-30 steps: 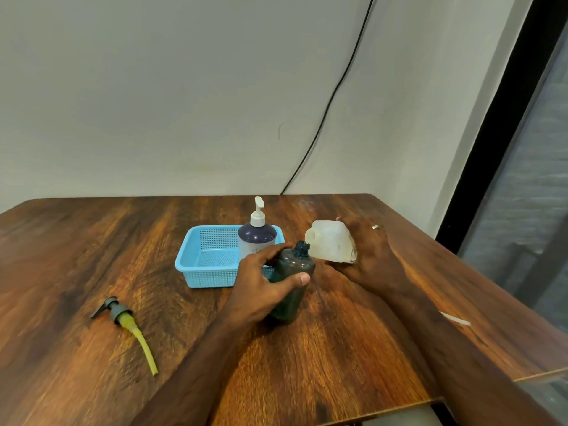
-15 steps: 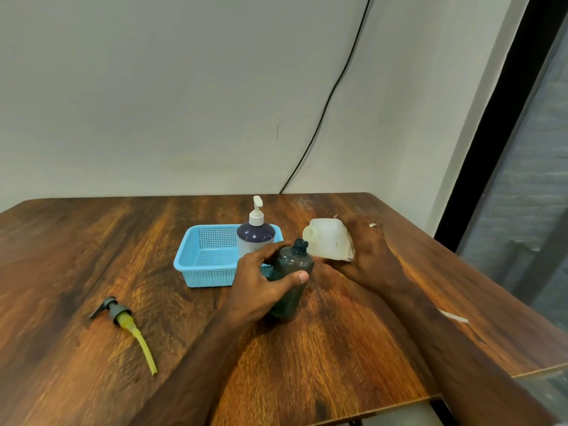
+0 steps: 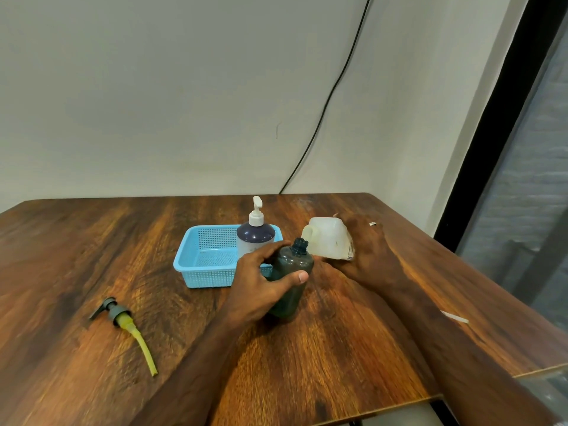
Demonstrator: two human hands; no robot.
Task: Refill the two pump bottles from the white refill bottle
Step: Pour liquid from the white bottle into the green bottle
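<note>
**White refill bottle tipped toward an open dark bottle**

White, translucent plastic refill bottle (image 3: 330,238) is held tilted on its side by the right hand (image 3: 370,250), whose fingers are wrapped round its base end; a ring is seen on one finger. Its round open spout points left and sits just above and beside the threaded neck of a dark grey-green, see-through plastic bottle (image 3: 292,278). Whether any liquid is running between them cannot be told.

The dark bottle is stood on the brown wood-grain table (image 3: 92,256), leaning slightly, with no pump fitted. It is gripped round its shoulder by the left hand (image 3: 261,284), thumb across the front and fingers curled behind.

Its removed grey pump head with a yellowish dip tube (image 3: 124,327) is laid flat on the table well to the left.

Behind the left hand, a dark purple pump bottle with a white pump (image 3: 255,232) is stood upright in the right end of a light blue perforated plastic basket (image 3: 206,259).

A black cable (image 3: 332,96) is seen running down the pale wall.
</note>
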